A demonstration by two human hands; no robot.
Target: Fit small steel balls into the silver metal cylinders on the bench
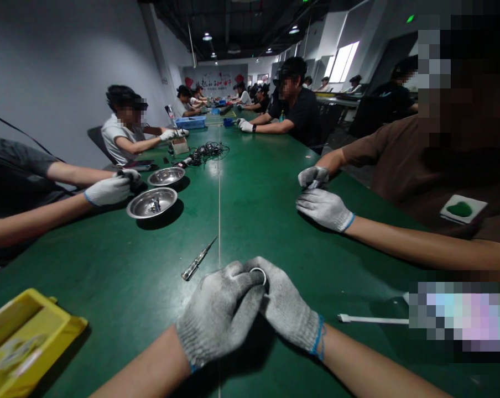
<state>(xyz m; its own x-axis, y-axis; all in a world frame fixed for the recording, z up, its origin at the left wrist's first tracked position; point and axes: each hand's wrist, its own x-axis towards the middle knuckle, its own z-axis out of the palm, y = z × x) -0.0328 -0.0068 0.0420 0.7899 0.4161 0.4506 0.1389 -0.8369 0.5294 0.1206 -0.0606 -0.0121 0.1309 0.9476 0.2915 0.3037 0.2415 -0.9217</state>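
Note:
Both hands meet low in the middle of the view, in grey-white knit gloves with blue cuff edges. My left hand [223, 312] is closed, thumb and fingers pinching at a small white ring-shaped piece [258, 270]. Wrapped against its other side, my right hand [285, 304] is closed on the same piece. Only the curved rim shows; the gloves cover the remainder, so its exact kind cannot be made out. Just beyond my left hand, a screwdriver [198, 260] with a clear handle lies on the green table [258, 221], its tip pointing away.
A yellow bin [63, 320] with small pieces inside stands at the near left. Two metal bowls [167, 177] sit farther left, by a co-worker's gloved hands [109, 190]. Another person's gloved hands [324, 207] are at the right. A white cable [374, 319] lies near right; tangled black cables [208, 153] lie beyond.

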